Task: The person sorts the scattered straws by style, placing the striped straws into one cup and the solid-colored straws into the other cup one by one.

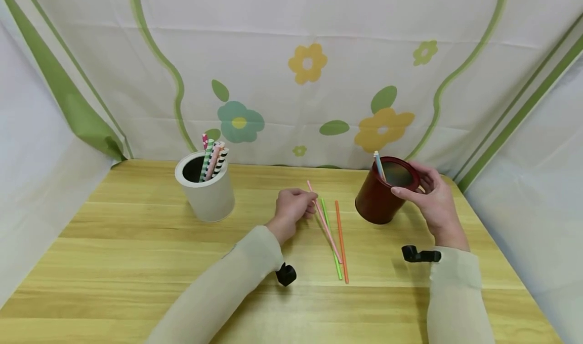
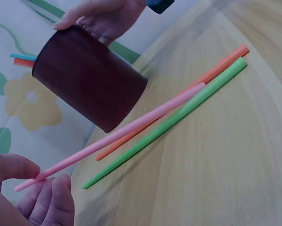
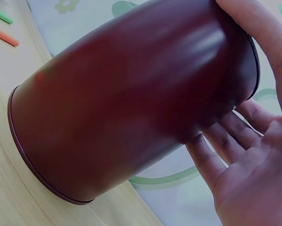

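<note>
My left hand [image 1: 291,210] pinches a pink straw [image 2: 117,134] near its far end between thumb and fingers. The straw slants across a green straw [image 2: 169,128] and an orange straw [image 1: 340,238], both lying on the table. My right hand [image 1: 437,202] grips a dark red cup [image 1: 375,197] at its rim, thumb at the near side and fingers round the right side. Inside that cup lean a blue and an orange-red straw [image 1: 379,164], their tops poking out at the left of the rim.
A white cup [image 1: 211,200] stands at the back left, holding several patterned straws [image 1: 212,159]. The wooden table [image 1: 114,263] ends at a hanging floral cloth [image 1: 268,76] behind, with white cloth on both sides.
</note>
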Tool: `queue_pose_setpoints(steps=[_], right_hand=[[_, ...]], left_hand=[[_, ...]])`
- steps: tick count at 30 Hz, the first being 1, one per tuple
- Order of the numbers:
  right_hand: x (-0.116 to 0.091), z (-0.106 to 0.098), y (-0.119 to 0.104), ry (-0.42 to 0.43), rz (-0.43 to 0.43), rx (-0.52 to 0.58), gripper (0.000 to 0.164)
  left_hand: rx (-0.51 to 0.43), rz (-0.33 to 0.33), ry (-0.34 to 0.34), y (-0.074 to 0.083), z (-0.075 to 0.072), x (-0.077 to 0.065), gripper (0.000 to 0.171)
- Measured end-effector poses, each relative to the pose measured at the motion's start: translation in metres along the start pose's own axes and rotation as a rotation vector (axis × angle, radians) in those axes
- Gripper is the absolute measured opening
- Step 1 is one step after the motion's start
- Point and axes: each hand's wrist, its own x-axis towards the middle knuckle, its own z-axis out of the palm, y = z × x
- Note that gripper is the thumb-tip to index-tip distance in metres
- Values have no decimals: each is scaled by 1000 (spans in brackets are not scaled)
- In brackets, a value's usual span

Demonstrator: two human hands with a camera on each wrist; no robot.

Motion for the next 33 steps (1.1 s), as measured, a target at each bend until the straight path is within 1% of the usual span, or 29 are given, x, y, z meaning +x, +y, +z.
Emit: queue_pose_setpoints(steps=[8, 12, 16, 19, 23, 26, 33], right_hand=[[1, 1, 0, 6, -12, 2, 74], [1, 1, 0, 9, -8, -11, 74], [1, 1, 0, 9, -8, -12, 74], [0, 1, 0, 10, -8, -11, 74], [0, 1, -1, 12, -9, -1, 74], [0, 1, -1, 12, -12, 10, 74], [0, 1, 0, 10, -15, 21, 73]], left_hand=[[-26, 9, -60, 7, -4, -9, 16], [-65, 13, -88, 14, -7, -14, 16], [-123, 10, -114, 21, -10, -17, 15], [-172, 9, -119, 26, -12, -18, 15], [-218, 17, -116, 32, -14, -18, 23], [-249, 30, -114, 37, -17, -19, 26], [-308, 54, -123, 44, -18, -22, 23]])
